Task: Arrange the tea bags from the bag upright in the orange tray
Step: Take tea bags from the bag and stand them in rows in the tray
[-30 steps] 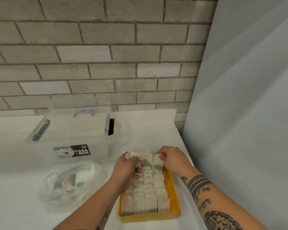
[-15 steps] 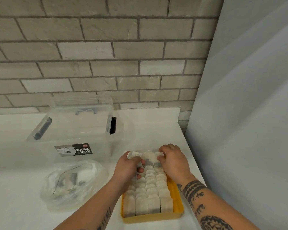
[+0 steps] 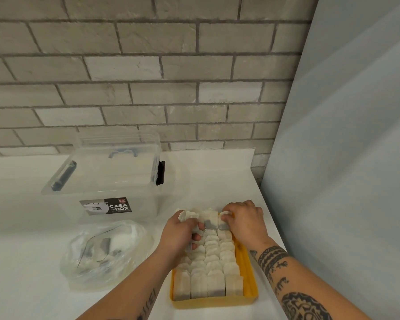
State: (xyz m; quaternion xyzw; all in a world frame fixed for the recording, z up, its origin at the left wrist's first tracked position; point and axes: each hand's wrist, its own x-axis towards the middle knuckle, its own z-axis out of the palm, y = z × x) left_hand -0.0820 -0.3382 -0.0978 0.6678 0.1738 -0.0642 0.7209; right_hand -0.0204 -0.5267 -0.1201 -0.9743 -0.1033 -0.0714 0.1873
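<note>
An orange tray (image 3: 248, 269) lies on the white counter, packed with several rows of upright tea bags (image 3: 209, 266). My left hand (image 3: 180, 234) grips tea bags at the far left end of the tray, one crumpled bag sticking out above its fingers. My right hand (image 3: 245, 221) pinches a tea bag at the far right end of the same back row. Between the hands stands a tea bag (image 3: 210, 219) of that row. A clear plastic bag (image 3: 106, 252) with a few tea bags left inside lies to the left of the tray.
A clear lidded storage box (image 3: 106, 181) labelled CASA BOX stands behind the plastic bag. A brick wall runs along the back of the counter (image 3: 217, 181). A grey panel (image 3: 344, 181) rises just right of the counter edge beside the tray.
Both hands have pushed slightly further back along the tray, pressing the last row of tea bags towards its far end. The camera view has shifted a little.
</note>
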